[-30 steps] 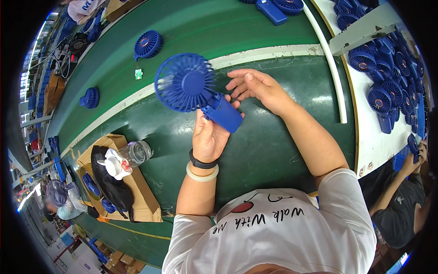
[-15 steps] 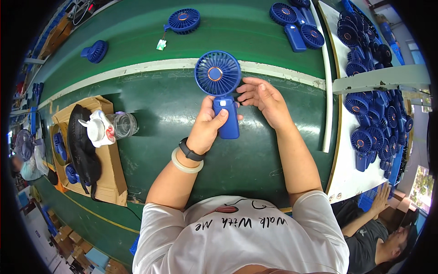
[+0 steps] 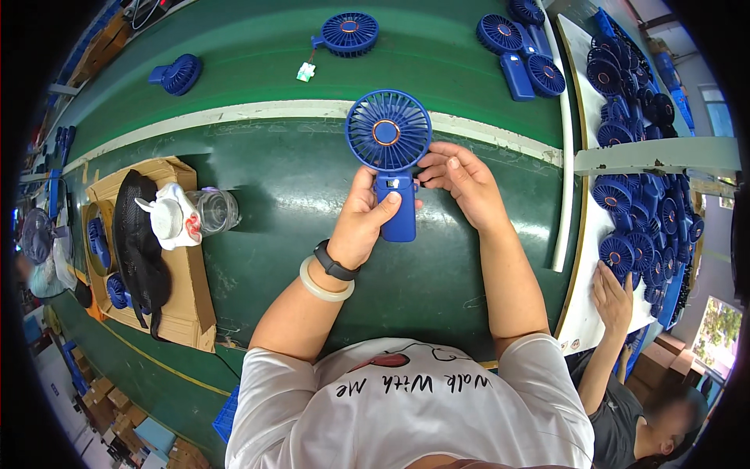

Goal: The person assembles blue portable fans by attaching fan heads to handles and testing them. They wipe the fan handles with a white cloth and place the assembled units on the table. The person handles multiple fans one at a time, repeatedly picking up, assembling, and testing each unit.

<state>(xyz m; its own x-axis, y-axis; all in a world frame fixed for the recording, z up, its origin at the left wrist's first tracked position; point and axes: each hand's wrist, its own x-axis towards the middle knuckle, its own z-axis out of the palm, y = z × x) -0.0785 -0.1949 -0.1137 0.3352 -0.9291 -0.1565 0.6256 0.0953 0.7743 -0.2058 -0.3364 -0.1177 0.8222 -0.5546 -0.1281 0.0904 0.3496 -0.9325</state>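
A blue handheld fan (image 3: 386, 133) is held upright over the green worktable. My left hand (image 3: 364, 219) wraps its handle, with the thumb pressed on the front below a small light-coloured window. Its round grille with a copper-coloured ring points up at me. My right hand (image 3: 469, 186) is beside the fan's neck, fingers loosely curved and apart, the fingertips close to its right side. Whether they touch it I cannot tell. On the green belt beyond, a loose fan head (image 3: 349, 34) trails a wire to a small circuit board (image 3: 305, 72).
Another fan head (image 3: 181, 74) and a group of fans (image 3: 545, 74) lie on the belt. A cardboard tray (image 3: 201, 305) with a black bag and a clear bottle (image 3: 217, 211) sits left. On the right, a co-worker's hand (image 3: 613, 301) is at piled fans (image 3: 644, 250), past a white pipe (image 3: 564, 195).
The held fan sits slightly further right in view, still in my left hand. Fans on the belt also appear further right. The co-worker's hand has reached forward to the piled fans.
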